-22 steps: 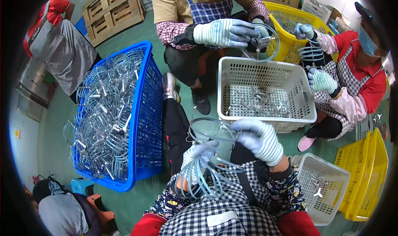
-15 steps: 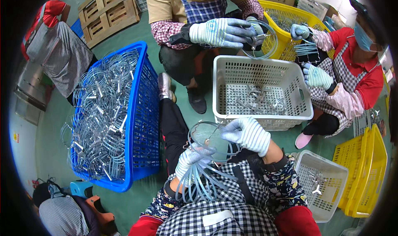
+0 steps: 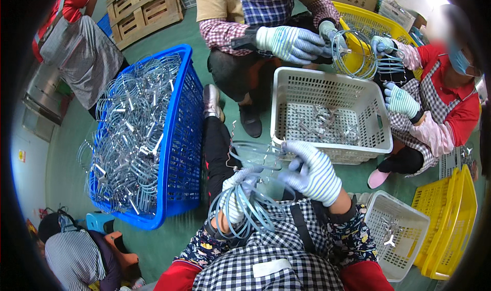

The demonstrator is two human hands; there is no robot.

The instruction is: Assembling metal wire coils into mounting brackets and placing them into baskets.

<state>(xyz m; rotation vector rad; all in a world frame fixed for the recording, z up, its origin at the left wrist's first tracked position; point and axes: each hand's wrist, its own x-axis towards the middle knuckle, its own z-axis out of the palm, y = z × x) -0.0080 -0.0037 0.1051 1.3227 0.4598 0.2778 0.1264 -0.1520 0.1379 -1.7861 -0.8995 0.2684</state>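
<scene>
Two gloved hands work at six o'clock. The left hand (image 3: 236, 199) has its grip closed on a bundle of thin metal ring clamps (image 3: 245, 214), several loops hanging round its fingers; exact count unclear. The right hand (image 3: 312, 171), just at its two o'clock, pinches one single ring clamp (image 3: 253, 155), a pale wire hoop held level above the lap. One blue crate (image 3: 181, 153) at nine o'clock is heaped with tangled clamps. One white basket (image 3: 327, 91) at one o'clock holds small metal pieces. Two co-workers at twelve and two o'clock handle hoops.
</scene>
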